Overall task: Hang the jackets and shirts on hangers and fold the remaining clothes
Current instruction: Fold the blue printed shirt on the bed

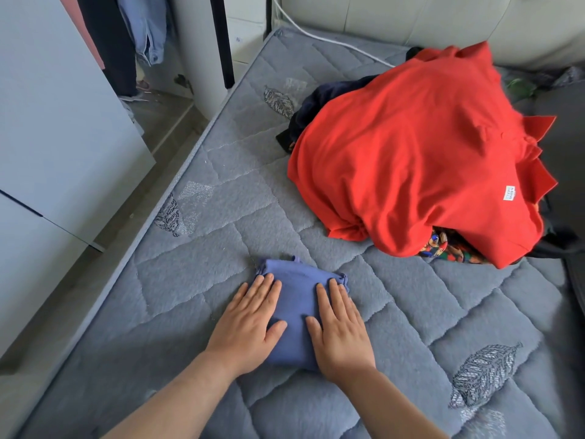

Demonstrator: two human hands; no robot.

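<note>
Filling most of the frame, one grey quilted bed (pixel 253 191) runs from the bottom edge to the upper right, where it meets a pale padded headboard (pixel 411 17). A white wardrobe door (pixel 57 128) stands along the left edge, and hanging clothes (pixel 148 30) show behind it in the upper left. One heap of clothes sits on the bed at the centre right. A red shirt (pixel 411 160) is draped over it and hides most of what lies under. A navy garment (pixel 319 103) shows at the heap's left edge and a patterned garment (pixel 449 247) at its lower edge, so three pieces can be counted.

One folded blue garment (pixel 299 299) lies flat on the bed at the lower centre, well apart from the heap. Its long axis runs up the frame, away from the person, and its uneven end points toward the headboard.

Two hands rest on it. The left hand (pixel 250 324) presses its left side and the right hand (pixel 342 334) its right side. Each grip is apart, with fingers straight and flat, clasping nothing.

One white cable (pixel 316 36) crosses the bed's upper corner. One small white label (pixel 509 193) shows on the red shirt.
</note>
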